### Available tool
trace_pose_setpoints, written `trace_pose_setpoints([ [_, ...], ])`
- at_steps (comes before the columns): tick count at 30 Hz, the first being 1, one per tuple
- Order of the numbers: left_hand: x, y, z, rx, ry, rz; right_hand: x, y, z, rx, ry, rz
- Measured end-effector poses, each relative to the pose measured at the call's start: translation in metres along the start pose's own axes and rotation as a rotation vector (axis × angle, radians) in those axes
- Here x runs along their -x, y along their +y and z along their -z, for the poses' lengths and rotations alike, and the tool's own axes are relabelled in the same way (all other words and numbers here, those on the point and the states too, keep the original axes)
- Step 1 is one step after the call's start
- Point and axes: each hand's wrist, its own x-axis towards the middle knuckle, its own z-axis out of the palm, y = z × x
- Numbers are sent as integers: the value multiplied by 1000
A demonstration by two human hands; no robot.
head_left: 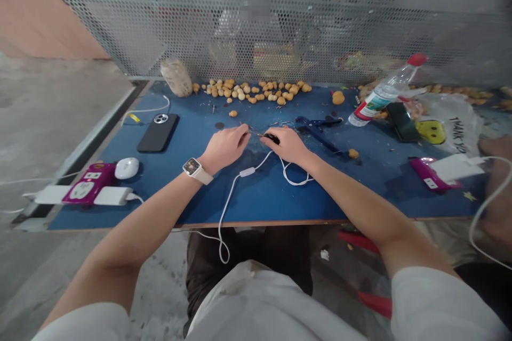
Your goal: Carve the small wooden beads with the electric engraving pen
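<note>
Above the middle of the blue table, my left hand (227, 145), with a white watch (192, 167) on its wrist, is closed in a pinch. What its fingertips hold is too small to make out. Just to its right, my right hand (288, 144) is closed round a small black-handled tool (272, 138). A thin metal part reaches from this tool toward my left fingertips. Beside my right hand lies a pair of blue-handled pliers (318, 127). Below both hands runs a white cable (231, 192) with a small inline piece, hanging over the table's front edge.
Small round yellow-brown pieces (240, 90) line the back, below a perforated metal panel (200, 16). On the left are a phone (158, 132), a white case (127, 168) and a purple power strip (82, 187). A bottle (380, 96) and another purple strip (430, 175) stand right, near another person's arm.
</note>
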Motion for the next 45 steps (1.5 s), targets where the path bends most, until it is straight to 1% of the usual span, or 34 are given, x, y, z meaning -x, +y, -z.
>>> trace_pose_setpoints([
  [2, 2, 4, 2, 10, -18, 0, 0, -1, 0, 1, 17, -21],
  [4, 4, 11, 6, 7, -63, -20, 0, -2, 0, 0, 51, -55],
  [6, 7, 18, 13, -3, -159, -108, -1, -4, 1, -10, 80, -81],
  [9, 12, 29, 22, -40, -347, -301, -1, -6, 2, -25, 88, -90],
  [10, 13, 32, 25, -48, -394, -348, -1, -6, 2, -28, 86, -90],
  [12, 15, 35, 29, -49, -452, -398, -1, -6, 2, -37, 87, -92],
  [15, 16, 34, 35, -79, -484, -374, -1, -6, 3, -54, 92, -98],
  [18, 15, 27, 38, -153, -495, -342, -1, -6, 4, -73, 93, -105],
  [24, 11, 7, 30, -157, -448, -414, -1, -5, 3, -88, 111, -115],
  [28, 8, 4, 28, -137, -438, -429, -1, -4, 3, -98, 111, -118],
  [31, 7, 4, 30, -45, -419, -364, -1, -3, 4, -98, 112, -111],
  [33, 4, -1, 28, 38, -360, -284, -1, -2, 4, -96, 119, -108],
  [35, 0, -10, 21, 177, -271, -207, -1, 0, 3, -89, 130, -106],
  [38, -10, -27, 6, 461, -113, -78, -1, 2, 2, -81, 140, -102],
  [39, -14, -33, 0, 562, -73, -3, -1, 3, 1, -78, 140, -101],
  [41, -21, -40, -10, 796, 5, 188, -2, 3, 1, -74, 133, -101],
  [43, -26, -42, -16, 1015, 78, 333, -1, 2, 2, -77, 122, -104],
  [45, -28, -38, -21, 1170, 140, 389, 0, -1, 3, -84, 119, -103],
])
